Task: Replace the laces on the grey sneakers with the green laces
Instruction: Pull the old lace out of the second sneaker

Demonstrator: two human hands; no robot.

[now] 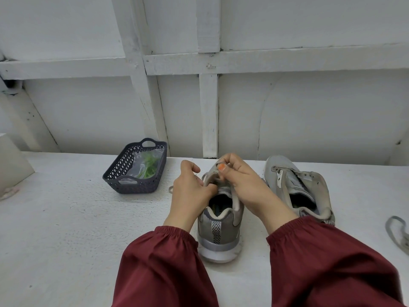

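Facing a white panelled wall (309, 118) crossed by battens, and working over a white, rough-painted tabletop (66, 229) running up to that wall.

Standing upright at the middle of the tabletop: near grey sneaker (218, 231), heel toward the near edge, toe toward the far edge.

Gripping the left lacing flap of this sneaker with the left hand (190, 191), fingers curled inward at the throat of the shoe. Showing just left of that hand: grey lace end (170, 189); not clear whether the hand is holding it.

Pinching the upper at the front of the lacing area with the right hand (241, 182), thumb with orange nail pressed against the curled fingers. Not possible to tell whether a lace is lying inside this pinch.

Covering both forearms down to the wrists: maroon sleeves (166, 262) with elastic cuffs.

Standing just right of the first shoe, toward the right edge and nearly touching the right wrist: second grey sneaker (296, 185), unlaced, throat open.

Lying at the right edge: loose grey lace (396, 231), partly cut off by the frame.

Sitting near the far edge, left of centre, well apart from both shoes: dark perforated basket (124, 165) holding a clear bag (135, 167) with the green laces (147, 165) inside.

Resting at the left edge: beige object (13, 169), only partly in view.
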